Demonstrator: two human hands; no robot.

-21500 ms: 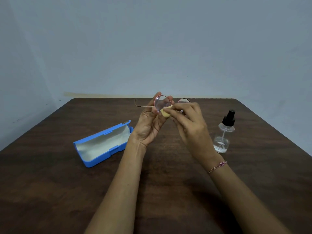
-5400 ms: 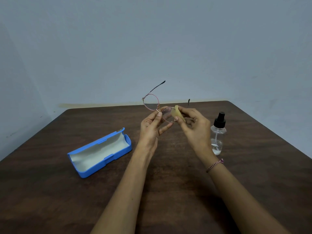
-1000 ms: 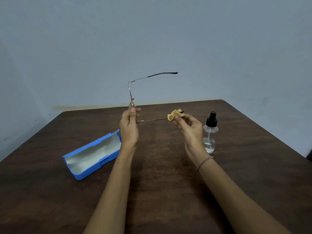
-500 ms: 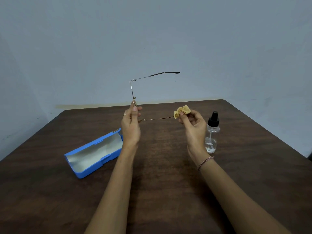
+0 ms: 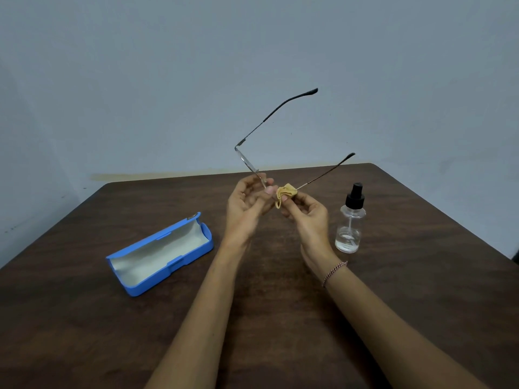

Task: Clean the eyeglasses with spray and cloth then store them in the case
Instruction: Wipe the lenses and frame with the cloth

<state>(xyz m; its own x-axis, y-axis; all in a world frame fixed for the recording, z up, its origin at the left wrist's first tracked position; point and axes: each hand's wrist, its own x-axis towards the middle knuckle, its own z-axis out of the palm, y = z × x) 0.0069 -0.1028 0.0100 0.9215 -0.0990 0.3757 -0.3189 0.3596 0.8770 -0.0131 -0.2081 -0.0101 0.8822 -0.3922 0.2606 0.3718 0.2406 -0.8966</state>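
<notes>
Eyeglasses (image 5: 247,162) pinched in left hand (image 5: 244,209), centre frame, temples open toward upper right. Yellow cloth (image 5: 285,193) gripped in right hand (image 5: 309,217) around lower temple, above desk (image 5: 84,332).

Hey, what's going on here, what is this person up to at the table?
A person is cleaning glasses. The left hand holds them up by the front of the frame, temples unfolded. The right hand pinches a yellow cloth around the lower temple near its hinge. On the table, a blue case lies open on the left and a spray bottle stands on the right, neither being touched.
</notes>
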